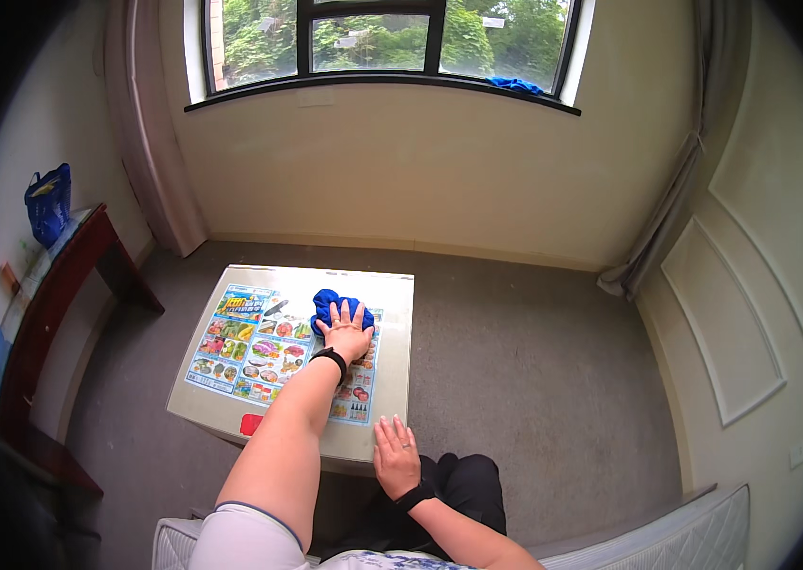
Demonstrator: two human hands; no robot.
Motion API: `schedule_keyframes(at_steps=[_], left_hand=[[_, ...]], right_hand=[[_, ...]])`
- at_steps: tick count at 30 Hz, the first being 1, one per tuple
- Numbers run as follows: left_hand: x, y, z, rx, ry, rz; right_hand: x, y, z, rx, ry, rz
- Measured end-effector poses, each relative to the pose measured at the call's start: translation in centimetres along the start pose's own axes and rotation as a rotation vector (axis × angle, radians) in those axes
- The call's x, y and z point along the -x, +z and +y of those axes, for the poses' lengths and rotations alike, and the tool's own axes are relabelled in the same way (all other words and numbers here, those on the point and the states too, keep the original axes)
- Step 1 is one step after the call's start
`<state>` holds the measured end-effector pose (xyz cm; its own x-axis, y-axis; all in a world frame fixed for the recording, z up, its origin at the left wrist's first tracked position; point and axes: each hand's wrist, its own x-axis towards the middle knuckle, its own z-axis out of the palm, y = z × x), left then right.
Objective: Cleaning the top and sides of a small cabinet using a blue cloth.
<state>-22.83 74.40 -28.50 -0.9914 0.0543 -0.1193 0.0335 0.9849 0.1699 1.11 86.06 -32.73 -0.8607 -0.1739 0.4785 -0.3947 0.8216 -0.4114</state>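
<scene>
A blue cloth [324, 305] lies bunched on the pale top of a low table [394, 342]. My left hand [346, 333] presses down on it, palm down with the fingers spread. Under and beside the cloth is a printed flyer [280, 349] with food pictures; my left hand and forearm cover part of it. My right hand [398, 456] rests flat at the table's near right corner, its fingers extended and nothing in it. A small red patch [251, 425] shows near the front edge, left of my forearm.
A dark red wooden desk [106, 235] stands along the left wall, with a blue bag [49, 203] on it. Another blue cloth [514, 85] lies on the windowsill. Curtains [152, 128] hang beside the window. A mattress [700, 531] is behind me at right.
</scene>
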Motion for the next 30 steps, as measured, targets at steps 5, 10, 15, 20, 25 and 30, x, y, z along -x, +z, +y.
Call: schedule_keyframes(at_steps=[5, 10, 15, 20, 25, 30], left_hand=[[-0.1, 0.9, -0.6, -0.017, 0.023, 0.048], [3.0, 1.0, -0.1, -0.015, 0.094, 0.022], [7.5, 2.2, -1.1, -0.017, 0.234, 0.102], [11.8, 2.7, -2.0, -0.014, 0.304, 0.093], [16.2, 2.9, -2.5, 0.032, 0.359, 0.076], [19.5, 4.2, -2.6, -0.011, 0.420, 0.117]], right_hand=[[-0.2, -0.1, -0.1, 0.032, -0.010, 0.005], [-0.1, 0.3, 0.3, 0.050, -0.015, 0.021], [-0.1, 0.5, 0.3, 0.069, -0.022, 0.048], [0.0, 1.0, 0.4, 0.034, -0.012, 0.056], [0.0, 1.2, 0.3, 0.006, -0.014, 0.062], [0.1, 1.4, 0.9, -0.065, 0.014, 0.040]])
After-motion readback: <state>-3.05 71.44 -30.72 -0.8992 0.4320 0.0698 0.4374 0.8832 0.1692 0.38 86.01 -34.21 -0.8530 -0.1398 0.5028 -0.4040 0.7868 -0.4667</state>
